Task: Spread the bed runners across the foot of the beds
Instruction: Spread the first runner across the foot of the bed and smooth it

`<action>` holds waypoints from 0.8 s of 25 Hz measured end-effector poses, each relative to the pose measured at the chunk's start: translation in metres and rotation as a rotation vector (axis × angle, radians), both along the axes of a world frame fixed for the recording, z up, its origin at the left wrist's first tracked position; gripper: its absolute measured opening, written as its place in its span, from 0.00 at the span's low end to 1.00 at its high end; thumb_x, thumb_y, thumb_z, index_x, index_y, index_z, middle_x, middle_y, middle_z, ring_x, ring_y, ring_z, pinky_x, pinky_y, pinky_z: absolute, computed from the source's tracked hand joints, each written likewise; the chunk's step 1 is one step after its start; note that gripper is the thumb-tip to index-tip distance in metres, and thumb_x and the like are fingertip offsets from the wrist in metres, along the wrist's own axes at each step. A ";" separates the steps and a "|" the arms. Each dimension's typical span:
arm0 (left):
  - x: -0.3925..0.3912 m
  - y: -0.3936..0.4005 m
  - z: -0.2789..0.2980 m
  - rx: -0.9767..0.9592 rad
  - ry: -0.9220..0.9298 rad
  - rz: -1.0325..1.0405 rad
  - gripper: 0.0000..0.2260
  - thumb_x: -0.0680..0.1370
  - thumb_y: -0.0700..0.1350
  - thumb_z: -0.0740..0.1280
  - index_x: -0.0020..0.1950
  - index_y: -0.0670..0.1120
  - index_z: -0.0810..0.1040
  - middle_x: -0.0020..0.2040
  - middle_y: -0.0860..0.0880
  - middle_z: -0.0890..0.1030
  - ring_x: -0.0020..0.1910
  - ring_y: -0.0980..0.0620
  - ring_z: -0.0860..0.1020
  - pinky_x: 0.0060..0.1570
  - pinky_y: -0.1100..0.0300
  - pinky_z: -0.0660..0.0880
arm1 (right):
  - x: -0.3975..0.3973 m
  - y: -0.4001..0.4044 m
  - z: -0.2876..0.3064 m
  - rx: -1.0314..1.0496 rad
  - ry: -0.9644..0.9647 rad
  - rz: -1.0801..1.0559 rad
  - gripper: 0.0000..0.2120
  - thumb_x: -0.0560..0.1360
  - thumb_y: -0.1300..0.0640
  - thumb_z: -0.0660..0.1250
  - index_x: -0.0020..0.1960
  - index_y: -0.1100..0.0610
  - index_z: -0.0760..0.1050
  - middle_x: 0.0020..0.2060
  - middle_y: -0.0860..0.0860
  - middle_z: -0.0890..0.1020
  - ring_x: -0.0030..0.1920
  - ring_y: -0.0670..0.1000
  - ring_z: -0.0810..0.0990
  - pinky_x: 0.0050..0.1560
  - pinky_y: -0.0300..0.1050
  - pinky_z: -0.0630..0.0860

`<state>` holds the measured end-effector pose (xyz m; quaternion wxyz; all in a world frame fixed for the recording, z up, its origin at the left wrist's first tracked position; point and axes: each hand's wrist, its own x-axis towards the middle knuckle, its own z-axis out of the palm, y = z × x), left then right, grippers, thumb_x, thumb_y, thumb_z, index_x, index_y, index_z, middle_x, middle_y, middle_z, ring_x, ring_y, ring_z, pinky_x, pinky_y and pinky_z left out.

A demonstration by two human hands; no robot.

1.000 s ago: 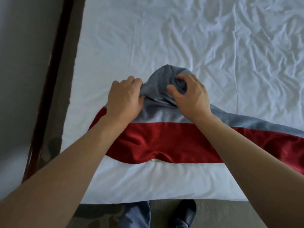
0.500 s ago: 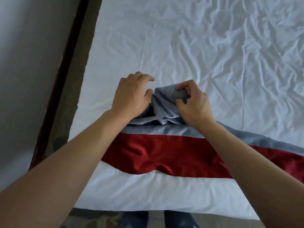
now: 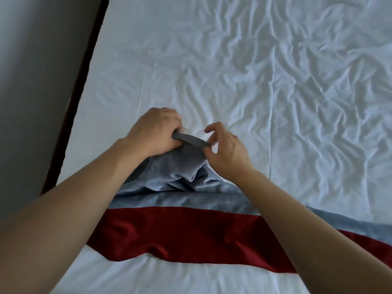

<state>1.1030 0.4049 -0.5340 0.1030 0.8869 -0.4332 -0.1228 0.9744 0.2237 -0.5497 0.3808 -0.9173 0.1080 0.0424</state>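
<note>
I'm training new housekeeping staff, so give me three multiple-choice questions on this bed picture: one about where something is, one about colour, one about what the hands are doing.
1. Where does the wall lie relative to the bed?
A. Along its left side
B. Along its right side
C. Across its far end

2. Which colours make up the bed runner?
A. Green and yellow
B. Red and grey-blue
C. Black and white

3. What is the left hand doing?
A. Lying flat on the sheet
B. Hanging off the bed
C. Gripping the bunched edge of the runner

Answers:
1. A, the grey wall runs down the left of the white sheet.
2. B, the bed runner shows a red band with a grey-blue band beyond it.
3. C, the left hand has its fingers curled round the grey-blue edge, while the right hand pinches the same edge.
</note>
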 end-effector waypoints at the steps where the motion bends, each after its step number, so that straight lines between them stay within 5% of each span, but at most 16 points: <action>1: 0.008 0.008 0.004 -0.006 -0.049 0.045 0.07 0.67 0.47 0.72 0.32 0.47 0.76 0.41 0.50 0.79 0.44 0.48 0.78 0.47 0.53 0.73 | 0.006 0.000 -0.001 -0.023 0.034 0.053 0.19 0.73 0.56 0.66 0.62 0.46 0.66 0.45 0.42 0.80 0.48 0.48 0.78 0.44 0.45 0.72; 4: 0.032 0.043 0.014 0.024 -0.116 0.148 0.09 0.64 0.41 0.70 0.29 0.47 0.71 0.34 0.51 0.75 0.36 0.48 0.75 0.41 0.55 0.68 | 0.023 0.014 -0.010 -0.068 0.167 0.197 0.23 0.73 0.55 0.65 0.68 0.46 0.68 0.49 0.45 0.81 0.52 0.51 0.78 0.51 0.48 0.77; 7: 0.045 0.093 0.015 0.116 -0.144 0.164 0.10 0.65 0.39 0.72 0.31 0.47 0.71 0.33 0.53 0.73 0.37 0.48 0.74 0.42 0.55 0.67 | 0.032 0.045 -0.027 -0.121 0.262 0.315 0.16 0.74 0.55 0.63 0.61 0.46 0.75 0.49 0.49 0.84 0.50 0.56 0.81 0.48 0.47 0.76; 9: 0.045 0.119 0.009 0.154 -0.120 0.141 0.08 0.67 0.43 0.76 0.36 0.46 0.77 0.42 0.49 0.80 0.52 0.43 0.79 0.54 0.49 0.72 | 0.041 0.049 -0.034 -0.219 0.235 0.196 0.13 0.74 0.57 0.61 0.55 0.46 0.77 0.49 0.53 0.84 0.49 0.60 0.81 0.46 0.48 0.74; 12: 0.043 0.130 -0.001 0.081 -0.074 0.127 0.07 0.70 0.49 0.75 0.41 0.47 0.82 0.62 0.46 0.80 0.71 0.44 0.69 0.68 0.47 0.66 | 0.059 0.022 -0.030 -0.316 0.289 -0.095 0.13 0.73 0.60 0.62 0.53 0.48 0.78 0.49 0.57 0.83 0.49 0.63 0.81 0.46 0.49 0.74; 14: 0.052 0.127 -0.008 -0.004 -0.062 0.177 0.08 0.72 0.51 0.71 0.40 0.46 0.79 0.58 0.47 0.81 0.65 0.46 0.74 0.63 0.52 0.69 | 0.069 0.018 -0.023 -0.345 0.334 -0.061 0.14 0.72 0.61 0.62 0.54 0.48 0.78 0.49 0.54 0.83 0.48 0.60 0.80 0.45 0.47 0.72; 17: 0.067 0.111 -0.015 -0.210 0.031 0.405 0.12 0.74 0.52 0.69 0.38 0.47 0.71 0.34 0.54 0.75 0.38 0.50 0.75 0.36 0.58 0.68 | 0.088 0.062 -0.006 -0.119 0.260 0.074 0.09 0.72 0.55 0.65 0.52 0.47 0.77 0.44 0.47 0.81 0.45 0.53 0.80 0.43 0.45 0.73; 20: 0.074 0.097 -0.020 -0.323 0.085 0.393 0.11 0.74 0.53 0.70 0.42 0.49 0.71 0.33 0.56 0.73 0.34 0.51 0.74 0.32 0.58 0.68 | 0.110 0.105 -0.006 -0.146 0.161 0.092 0.09 0.73 0.45 0.65 0.43 0.51 0.72 0.33 0.46 0.77 0.36 0.54 0.77 0.34 0.47 0.70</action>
